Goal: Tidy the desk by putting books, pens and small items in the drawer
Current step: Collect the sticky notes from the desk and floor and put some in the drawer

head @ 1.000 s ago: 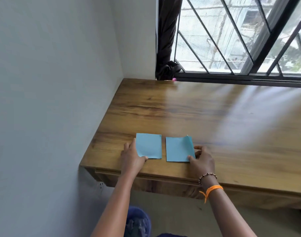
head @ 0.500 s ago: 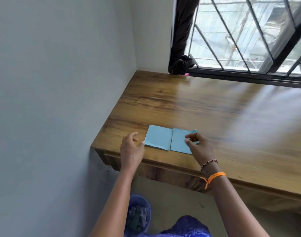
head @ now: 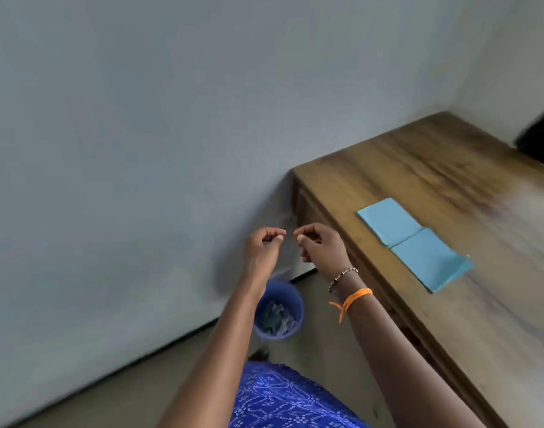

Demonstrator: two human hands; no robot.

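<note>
Two light blue paper squares lie side by side near the front of the wooden desk (head: 450,168), one farther back (head: 388,222) and one closer (head: 428,261). Both hands are off the desk, held in the air to its left. My left hand (head: 263,248) and my right hand (head: 321,248) almost touch at the fingertips, each with thumb and fingers pinched together. I make out nothing clear between the fingers. The desk's front panel (head: 385,301) runs under the edge and looks closed.
A blue bin (head: 298,307) with crumpled scraps stands on the floor below my hands, against the grey wall. A dark curtain (head: 539,137) hangs at the desk's far corner. My blue patterned clothing fills the bottom centre.
Both hands have left the blue papers and moved off the desk to the left, above the bin. The view has swung left and down, and the window is out of sight.
</note>
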